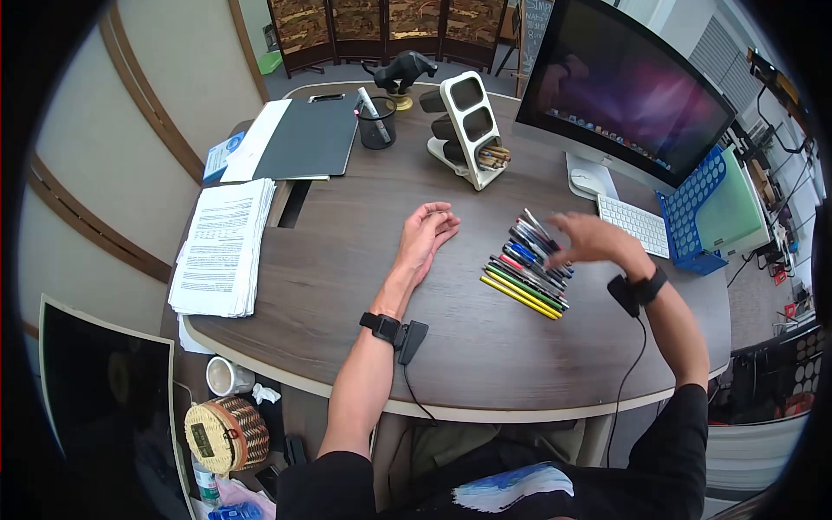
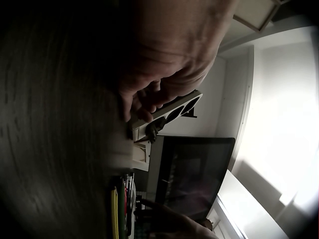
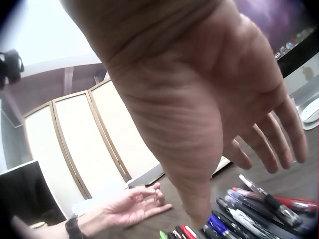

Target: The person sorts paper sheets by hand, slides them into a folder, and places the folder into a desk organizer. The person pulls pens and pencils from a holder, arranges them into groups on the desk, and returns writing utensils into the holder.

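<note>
A row of pens point(image 1: 539, 270) and pencils lies side by side on the desk, with two yellow pencils point(image 1: 520, 295) at the near edge. Over its right side hangs my right hand point(image 1: 591, 238), fingers extended and apart. In the right wrist view the thumb of that hand point(image 3: 199, 99) points down at the pens point(image 3: 244, 219); whether it touches them I cannot tell. My left hand point(image 1: 425, 236) rests on its side left of the row, fingers loosely bent and holding nothing, also in the left wrist view point(image 2: 174, 64). Behind, a white organizer point(image 1: 472, 117) holds pencils point(image 1: 494, 157).
A monitor point(image 1: 628, 95), keyboard point(image 1: 633, 223), mouse point(image 1: 588, 180) and blue file rack point(image 1: 693, 208) stand at the right. A mesh cup point(image 1: 376, 130), black figurine point(image 1: 403, 71), clipboard point(image 1: 308, 139) and paper stack point(image 1: 221, 247) are back and left. Cables trail from both wrists.
</note>
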`<move>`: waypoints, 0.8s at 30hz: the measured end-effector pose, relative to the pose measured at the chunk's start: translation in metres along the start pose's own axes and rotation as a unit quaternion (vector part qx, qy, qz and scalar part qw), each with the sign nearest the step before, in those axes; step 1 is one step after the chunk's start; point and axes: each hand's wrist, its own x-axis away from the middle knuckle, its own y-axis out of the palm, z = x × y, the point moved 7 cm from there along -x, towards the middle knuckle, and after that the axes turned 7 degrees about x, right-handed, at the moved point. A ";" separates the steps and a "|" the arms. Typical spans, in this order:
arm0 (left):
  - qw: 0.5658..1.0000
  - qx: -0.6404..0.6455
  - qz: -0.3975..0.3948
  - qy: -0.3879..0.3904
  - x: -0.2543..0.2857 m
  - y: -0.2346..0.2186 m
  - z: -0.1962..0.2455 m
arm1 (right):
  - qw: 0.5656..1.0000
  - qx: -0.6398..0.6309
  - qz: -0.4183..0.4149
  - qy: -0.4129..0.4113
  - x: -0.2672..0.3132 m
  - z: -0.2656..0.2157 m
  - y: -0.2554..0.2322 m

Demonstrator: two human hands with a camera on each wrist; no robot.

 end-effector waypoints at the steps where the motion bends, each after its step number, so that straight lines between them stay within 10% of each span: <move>1: 1.000 -0.004 0.001 0.001 0.000 0.000 0.000 | 0.998 -0.010 0.058 -0.015 -0.012 -0.001 -0.012; 7: 1.000 -0.002 0.001 -0.002 0.000 0.000 -0.001 | 0.927 0.133 0.351 -0.001 -0.089 -0.041 -0.058; 24: 1.000 -0.011 -0.005 0.007 -0.001 -0.002 -0.002 | 0.892 0.322 0.303 0.095 -0.204 -0.047 -0.029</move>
